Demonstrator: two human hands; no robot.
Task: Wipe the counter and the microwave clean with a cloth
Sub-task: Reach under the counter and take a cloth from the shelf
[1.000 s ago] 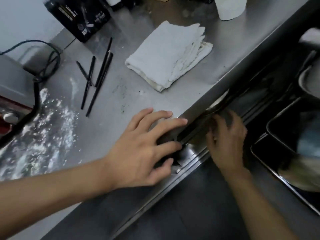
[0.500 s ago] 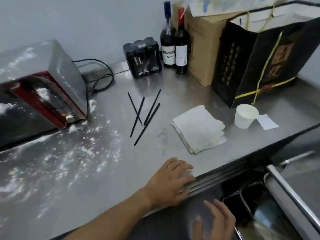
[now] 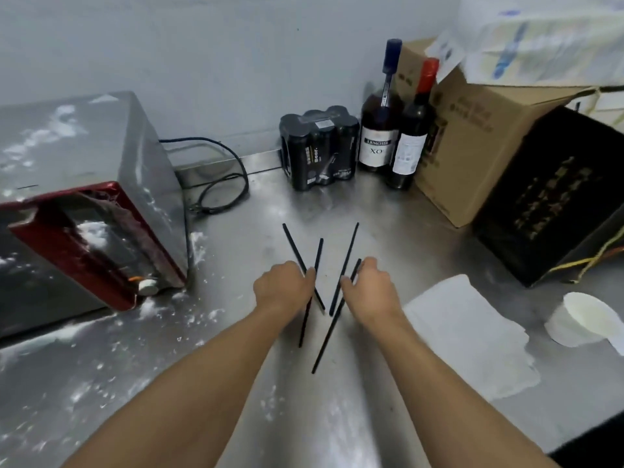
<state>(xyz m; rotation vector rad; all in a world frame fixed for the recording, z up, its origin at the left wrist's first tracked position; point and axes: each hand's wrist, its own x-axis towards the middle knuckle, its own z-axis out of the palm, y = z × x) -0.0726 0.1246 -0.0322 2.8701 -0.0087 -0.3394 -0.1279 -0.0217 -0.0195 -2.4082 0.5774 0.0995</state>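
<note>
Both hands moved from front edge of desk [image 3: 371, 204] to its middle. Fingers of left hand [image 3: 282, 287] and right hand [image 3: 369, 288] curled, pinching black sticks [image 3: 349, 251] lying front-to-back. Cloth [image 3: 469, 332] lay just beside right hand, toward right edge.

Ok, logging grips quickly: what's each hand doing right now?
Left hand: curled over black sticks; grip cannot be told.
Right hand: pinching a black stick.
</note>
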